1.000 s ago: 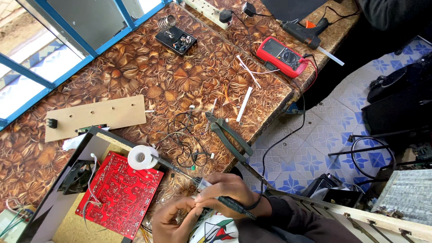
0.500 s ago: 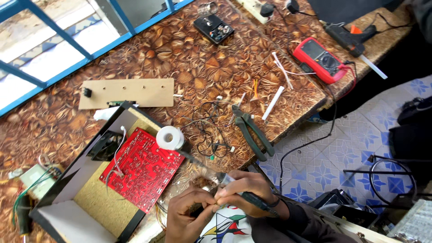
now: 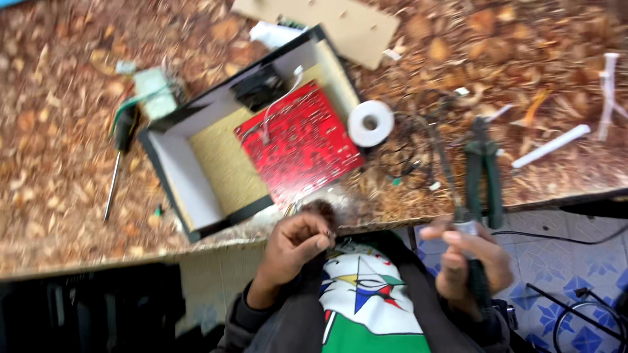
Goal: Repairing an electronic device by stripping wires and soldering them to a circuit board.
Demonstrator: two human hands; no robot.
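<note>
My left hand (image 3: 296,245) is at the table's near edge with thumb and fingers pinched on a small part too blurred to name. My right hand (image 3: 466,260) is apart from it to the right, below the table edge, gripping the dark handle of a soldering iron (image 3: 476,282) whose shaft points up toward the table. A red circuit board (image 3: 297,140) lies tilted in an open black and white box (image 3: 183,183) just beyond my left hand. A white spool (image 3: 370,123) sits beside the board.
Green-handled pliers (image 3: 484,171) and tangled thin wires (image 3: 409,153) lie right of the spool. A screwdriver (image 3: 120,153) lies left of the box, a tan panel (image 3: 330,23) behind it, white sticks (image 3: 551,146) at the right. Cables cross the tiled floor (image 3: 575,261).
My hands were joined together at the table edge; they have come apart, the right one moving rightward with the soldering iron. The view has swung left and closer.
</note>
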